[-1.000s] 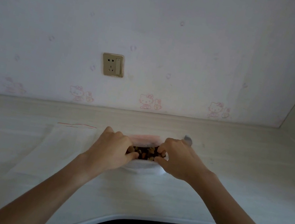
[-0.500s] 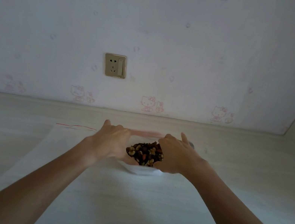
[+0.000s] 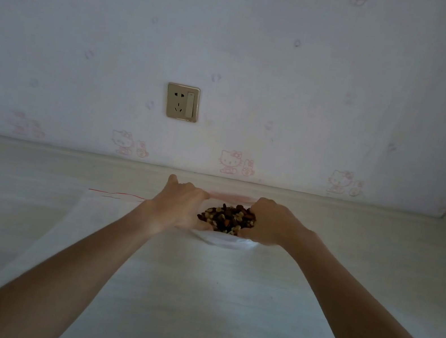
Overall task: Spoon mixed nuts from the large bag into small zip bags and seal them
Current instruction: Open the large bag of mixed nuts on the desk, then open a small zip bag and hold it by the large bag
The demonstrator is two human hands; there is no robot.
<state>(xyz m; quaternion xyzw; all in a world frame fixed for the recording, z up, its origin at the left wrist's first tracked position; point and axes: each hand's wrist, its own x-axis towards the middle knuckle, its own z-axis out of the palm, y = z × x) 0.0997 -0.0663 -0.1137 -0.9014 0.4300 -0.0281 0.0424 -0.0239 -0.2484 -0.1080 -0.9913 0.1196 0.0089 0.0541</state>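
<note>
**Both hands at bag mouth, zip strip between them**

Left hand: fingers curled, pinching the left end of the bag's top edge; thumb raised toward the wall. Right hand: fingers curled over the right end of the same edge, knuckles up. Both grasping; neither released.

Key relation: the pink zip strip runs left–right, stretched between the two hands, on the far side of the nuts. Long axis of the mouth is crosswise to the forearms. Hands sit about equally near, one at each end.

Bag stands on the desk, centre, mouth up; nuts heaped between the palms, white lower wall showing just below them. Whether the mouth is closed or open cannot be told; strip is blurred.

Judgement: sealing step likely; pressing along the strip from one end to the other would be needed.

Outward: a flat clear bag with a red line lies left, under the left forearm. Socket on the wall. No spoon visible.
</note>
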